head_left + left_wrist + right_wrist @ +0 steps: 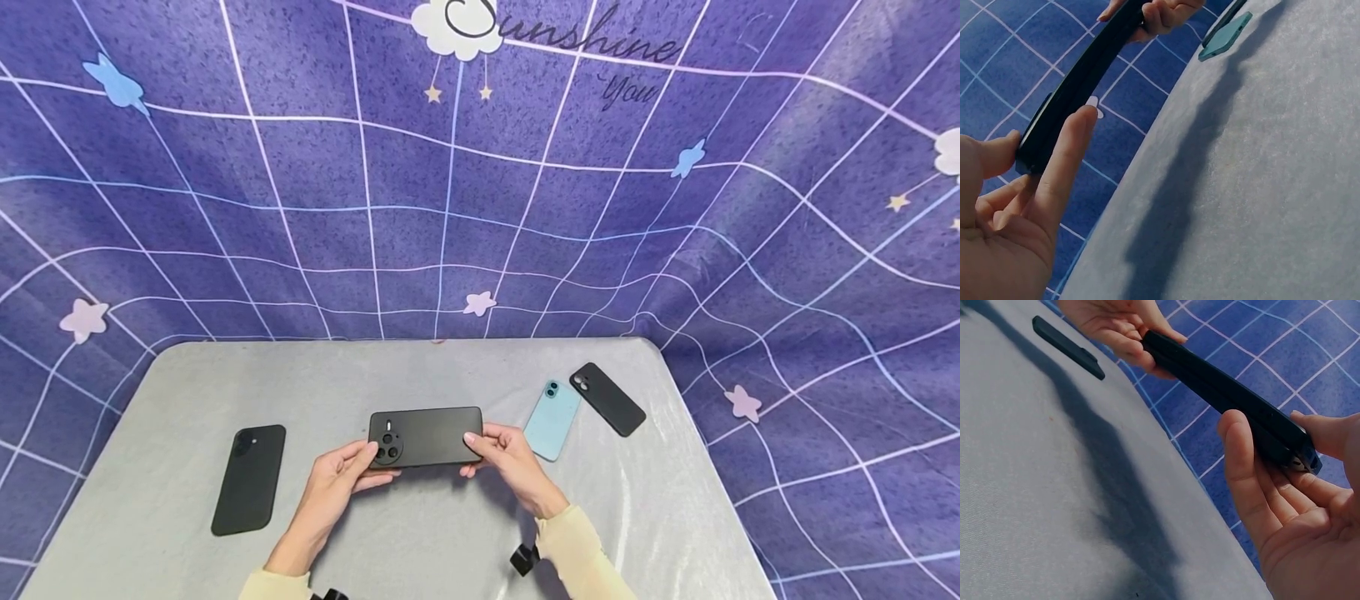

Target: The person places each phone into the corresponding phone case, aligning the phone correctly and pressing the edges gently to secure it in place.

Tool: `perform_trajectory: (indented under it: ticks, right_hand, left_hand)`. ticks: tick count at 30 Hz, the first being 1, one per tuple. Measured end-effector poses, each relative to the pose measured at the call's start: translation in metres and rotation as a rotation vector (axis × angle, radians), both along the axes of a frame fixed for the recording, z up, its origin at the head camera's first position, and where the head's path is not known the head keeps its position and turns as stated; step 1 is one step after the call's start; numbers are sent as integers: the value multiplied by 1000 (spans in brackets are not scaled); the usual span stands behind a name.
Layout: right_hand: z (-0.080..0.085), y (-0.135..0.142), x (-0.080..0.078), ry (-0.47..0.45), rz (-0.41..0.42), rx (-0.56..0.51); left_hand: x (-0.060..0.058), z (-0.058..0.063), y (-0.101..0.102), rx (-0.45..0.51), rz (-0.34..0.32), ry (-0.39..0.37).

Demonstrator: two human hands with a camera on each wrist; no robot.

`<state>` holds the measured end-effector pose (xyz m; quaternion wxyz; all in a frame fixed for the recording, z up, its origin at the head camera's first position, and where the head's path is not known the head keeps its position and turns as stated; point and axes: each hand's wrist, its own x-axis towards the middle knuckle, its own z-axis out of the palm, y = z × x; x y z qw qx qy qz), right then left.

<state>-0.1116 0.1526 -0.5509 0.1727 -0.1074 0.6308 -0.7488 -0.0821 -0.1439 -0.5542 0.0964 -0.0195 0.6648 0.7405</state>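
A black smartphone with a round camera module at its left end is held lengthwise between both hands, back upward. My left hand pinches the camera end, thumb on top beside the lenses and fingers beneath. At the opposite end my right hand grips it, thumb on the back and fingers under the edge. In the left wrist view the phone is seen edge-on, raised over the table with a long shadow below. The right wrist view shows its slim side and lower end between thumb and fingers.
To the left lies a black phone. A light blue phone and a black phone case with camera cutouts lie at the right. The grey cloth-covered table meets a purple gridded curtain at the back.
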Motion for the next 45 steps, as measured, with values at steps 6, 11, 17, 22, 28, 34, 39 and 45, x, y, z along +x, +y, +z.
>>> perform_trajectory:
  ticks: [6,11,17,22,28,34,39,45]
  right_hand:
    - [1,-3,0,-1,-7,5]
    - [-1,-7,1,-14,-3,-8]
    - [-2,-9,3,-27,6,-11]
    - [-3,-10,3,-31,5,-10]
    - [-1,-10,3,-35,-4,3]
    - [1,-11,3,-31,0,1]
    - [1,-10,2,-31,-5,-2]
    - [-1,-8,1,-16,3,0]
  left_hand:
    - [0,2,8,-128,52,-4]
    - [2,1,8,-131,87,1]
    - [1,3,4,-17,86,-21]
    - [2,6,2,24,74,-45]
    - [1,7,1,25,55,-54]
    - [1,5,-1,36,33,-38]
    - [1,5,-3,5,17,-35]
    - [0,8,-3,-22,35,-45]
